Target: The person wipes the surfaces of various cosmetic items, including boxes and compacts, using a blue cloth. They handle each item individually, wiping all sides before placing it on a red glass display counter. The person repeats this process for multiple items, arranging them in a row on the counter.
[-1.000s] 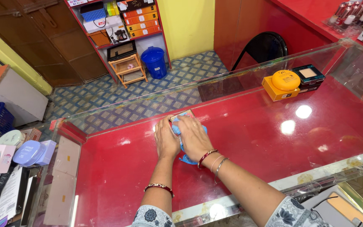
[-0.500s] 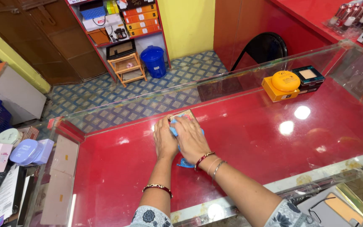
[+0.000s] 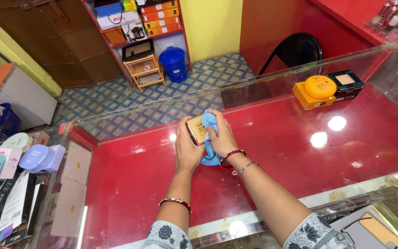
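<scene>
Near the far edge of the red glass-topped counter (image 3: 300,157), the left hand (image 3: 187,150) curls its fingers around a small flat square gold compact case (image 3: 197,129), tilted up. The right hand (image 3: 222,136) pinches a crumpled blue cloth (image 3: 209,138) against the case's right side.

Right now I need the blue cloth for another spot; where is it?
In the head view, the blue cloth is mid-counter, under the right hand, pressed against the small gold box held by the left hand.

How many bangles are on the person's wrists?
4, it seems: one red bangle on the left wrist; on the right wrist one red bangle and two thin silver bangles. More may be hidden underneath.
</scene>
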